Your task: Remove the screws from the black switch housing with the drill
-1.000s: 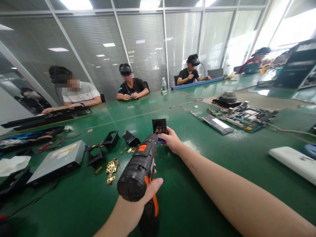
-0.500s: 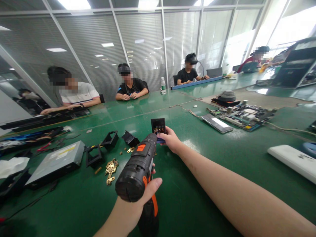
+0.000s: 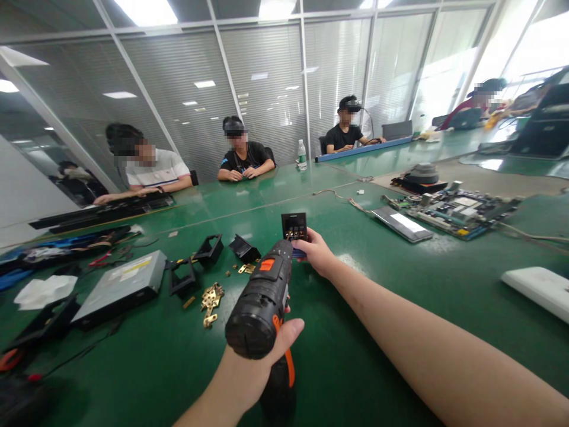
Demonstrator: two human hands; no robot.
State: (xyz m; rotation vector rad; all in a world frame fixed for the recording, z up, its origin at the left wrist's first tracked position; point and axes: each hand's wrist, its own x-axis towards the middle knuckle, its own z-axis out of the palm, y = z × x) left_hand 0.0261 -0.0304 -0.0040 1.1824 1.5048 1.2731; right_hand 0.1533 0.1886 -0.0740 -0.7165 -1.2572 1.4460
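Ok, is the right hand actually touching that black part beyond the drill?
Touching. The head view shows the right hand gripping the black part at its lower right, with the thumb lying across the front.

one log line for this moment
left hand: holds power drill; right hand: holds black part; power drill: points toward black part; on green table: brass pieces

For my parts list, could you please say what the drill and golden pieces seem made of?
The drill looks like mostly matte black plastic, given its dull moulded body. The golden pieces look like shiny metal, perhaps brass, given their bright glints.
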